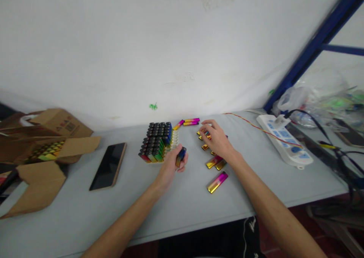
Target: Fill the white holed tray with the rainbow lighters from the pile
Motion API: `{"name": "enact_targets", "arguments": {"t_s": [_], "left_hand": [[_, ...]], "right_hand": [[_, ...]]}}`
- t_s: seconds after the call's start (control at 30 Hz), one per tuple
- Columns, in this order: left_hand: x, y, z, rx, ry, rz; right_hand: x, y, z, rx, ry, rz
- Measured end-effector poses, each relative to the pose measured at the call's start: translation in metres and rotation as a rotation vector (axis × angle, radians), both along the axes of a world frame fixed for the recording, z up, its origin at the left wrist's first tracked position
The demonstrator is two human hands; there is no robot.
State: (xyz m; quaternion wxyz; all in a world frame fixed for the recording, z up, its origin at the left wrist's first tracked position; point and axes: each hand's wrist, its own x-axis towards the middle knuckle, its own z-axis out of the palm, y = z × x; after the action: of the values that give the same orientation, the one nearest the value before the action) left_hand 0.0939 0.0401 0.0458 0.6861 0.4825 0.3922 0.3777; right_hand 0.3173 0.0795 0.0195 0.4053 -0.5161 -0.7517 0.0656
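My left hand [169,165] is closed round a small oblong stick [181,157], dark blue and gold with a black end. Just beyond it stands a white slotted tray [174,139], its left part filled with upright black-topped sticks [156,141] in red, green and blue shades. Some slots on the tray's right side are bare. My right hand [214,138] hovers over a group of shiny gold-and-purple oblong pieces [213,162], fingers bent and apart; nothing shows between them. Nearer the front edge lies a single gold-and-purple piece [217,182].
Left of the tray lies a phone [109,166]. An open cardboard box [68,146] with yellowish pieces inside stands farther left. A white power strip [284,139] with cables is at right, beside a blue metal frame [307,53]. More metallic pieces [191,121] lie near the wall.
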Motion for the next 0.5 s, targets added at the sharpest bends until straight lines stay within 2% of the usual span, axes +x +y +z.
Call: {"name": "enact_targets", "arguments": {"t_s": [0.23, 0.5], "left_hand": [[-0.0017, 0.003, -0.0024, -0.041, 0.018, 0.065], [-0.0025, 0.0017, -0.0046, -0.084, -0.002, 0.076]], "right_hand": [[-0.0007, 0.0013, -0.0034, 0.001, -0.03, -0.009], [-0.0014, 0.0017, -0.0051, -0.019, -0.054, -0.013]]}}
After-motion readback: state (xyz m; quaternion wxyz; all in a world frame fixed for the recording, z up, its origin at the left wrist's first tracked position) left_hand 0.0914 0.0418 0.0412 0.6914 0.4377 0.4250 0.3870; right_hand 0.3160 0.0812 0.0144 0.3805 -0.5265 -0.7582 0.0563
